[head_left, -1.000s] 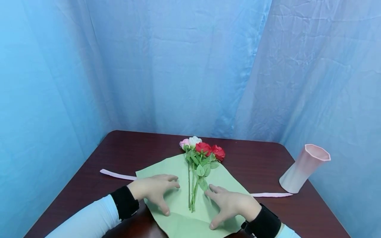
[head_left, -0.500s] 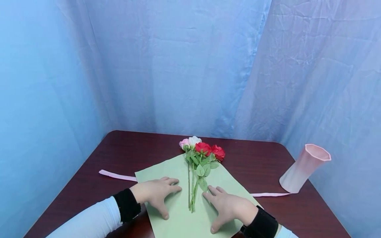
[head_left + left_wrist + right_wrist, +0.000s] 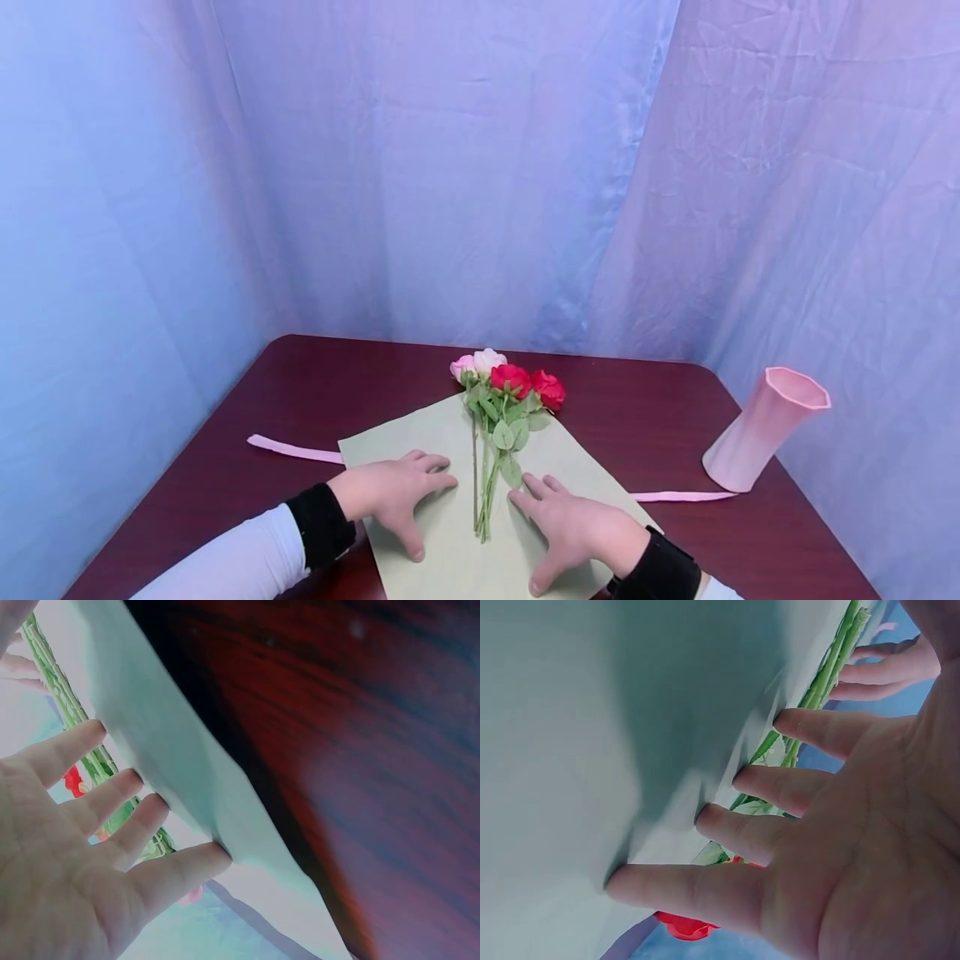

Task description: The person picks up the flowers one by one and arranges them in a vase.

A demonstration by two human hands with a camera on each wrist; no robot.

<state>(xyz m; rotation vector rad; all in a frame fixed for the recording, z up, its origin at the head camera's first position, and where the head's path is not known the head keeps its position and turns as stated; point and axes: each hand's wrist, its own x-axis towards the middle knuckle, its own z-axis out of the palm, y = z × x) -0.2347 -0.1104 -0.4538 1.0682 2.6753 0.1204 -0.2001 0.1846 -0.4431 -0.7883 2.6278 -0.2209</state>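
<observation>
A pale green sheet of wrapping paper (image 3: 461, 575) lies on the table with one corner toward the back. Several roses (image 3: 512, 380), red, white and pink, lie along its middle, their blooms past the far corner and green stems (image 3: 486, 504) toward the front. My left hand (image 3: 401, 496) spreads over the paper left of the stems; in the left wrist view its straight fingertips (image 3: 221, 855) touch the sheet. My right hand (image 3: 573, 529) spreads on the other side, fingertips (image 3: 622, 883) against the paper in the right wrist view. Neither hand holds anything.
A pink ribbon (image 3: 296, 450) runs out from under the paper on the left, its other end showing at the right. The pink-and-white vase (image 3: 757, 433) stands near the dark table's (image 3: 352, 379) right edge. Blue curtains (image 3: 465, 167) hang around the table.
The paper's front part, creased a second ago, now lies flatter. My hands have shifted only slightly, and the roses keep their place on the sheet.
</observation>
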